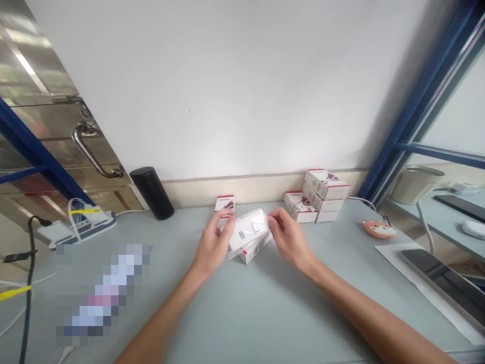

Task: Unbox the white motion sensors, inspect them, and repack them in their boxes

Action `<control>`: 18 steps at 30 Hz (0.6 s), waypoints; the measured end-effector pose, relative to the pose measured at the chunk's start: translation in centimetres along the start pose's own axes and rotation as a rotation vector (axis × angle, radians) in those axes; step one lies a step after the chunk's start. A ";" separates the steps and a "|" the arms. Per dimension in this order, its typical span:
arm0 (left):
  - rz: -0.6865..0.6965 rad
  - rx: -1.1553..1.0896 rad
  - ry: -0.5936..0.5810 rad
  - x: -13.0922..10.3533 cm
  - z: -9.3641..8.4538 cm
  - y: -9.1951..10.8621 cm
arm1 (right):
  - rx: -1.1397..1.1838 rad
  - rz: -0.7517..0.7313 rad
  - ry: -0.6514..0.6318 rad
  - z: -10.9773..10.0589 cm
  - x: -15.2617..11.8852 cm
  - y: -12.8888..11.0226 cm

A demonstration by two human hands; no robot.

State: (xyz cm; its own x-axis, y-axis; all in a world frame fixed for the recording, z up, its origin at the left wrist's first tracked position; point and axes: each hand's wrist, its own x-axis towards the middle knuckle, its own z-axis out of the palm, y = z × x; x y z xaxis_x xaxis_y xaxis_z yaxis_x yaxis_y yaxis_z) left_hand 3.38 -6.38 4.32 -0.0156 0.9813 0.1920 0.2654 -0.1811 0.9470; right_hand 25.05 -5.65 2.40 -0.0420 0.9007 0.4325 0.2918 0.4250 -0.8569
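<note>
Near the middle of the table, a flat white item in a clear plastic bag is held between both hands. My left hand pinches its left end, thumb on top. At the right end, my right hand has thumb and forefinger closed on the bag's edge. Partly under the bagged item lies a small white and red box; the item hides most of it. Another white and red box stands just behind my left hand.
Stacked white boxes stand by the wall at the right. A black cylinder and a power strip are at the left. At the right lie an orange animal-shaped case and a phone on paper.
</note>
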 end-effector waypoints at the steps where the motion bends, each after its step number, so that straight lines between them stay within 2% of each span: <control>1: -0.075 -0.051 -0.055 0.0 -0.1 0.3 | 0.034 0.022 -0.013 0.0 0.1 -0.1; 4: -0.306 -0.292 -0.276 0.0 -0.5 0.9 | 0.152 0.099 -0.072 -0.3 0.4 -0.3; 6: -0.407 -0.469 -0.433 -0.2 -0.8 1.1 | 0.225 0.152 -0.113 -0.6 0.5 -0.4; 8: -0.406 -0.643 -0.559 -0.4 -1.2 1.1 | 0.294 0.217 -0.122 -0.8 0.6 -0.5; 10: -0.319 -0.767 -0.642 -0.6 -1.4 1.2 | 0.370 0.299 -0.127 -0.7 0.6 -0.5; 12: -0.224 -0.775 -0.639 -0.6 -1.4 1.3 | 0.457 0.362 -0.134 -0.5 0.5 -0.5; 14: -0.166 -0.683 -0.560 -0.4 -1.1 1.3 | 0.535 0.390 -0.099 -0.3 0.3 -0.6; 16: -0.138 -0.572 -0.444 -0.2 -0.7 1.1 | 0.566 0.360 -0.029 -0.1 0.2 -0.7; 18: -0.122 -0.488 -0.361 0.0 -0.3 0.9 | 0.536 0.269 -0.001 -0.1 0.1 -0.8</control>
State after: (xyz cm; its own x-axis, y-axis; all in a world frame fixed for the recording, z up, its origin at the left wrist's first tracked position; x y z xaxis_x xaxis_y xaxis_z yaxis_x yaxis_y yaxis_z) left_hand 3.32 -6.57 5.27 0.3318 0.9416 0.0568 -0.1908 0.0080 0.9816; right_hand 24.88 -5.92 3.19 -0.0341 0.9830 0.1805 -0.2309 0.1679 -0.9584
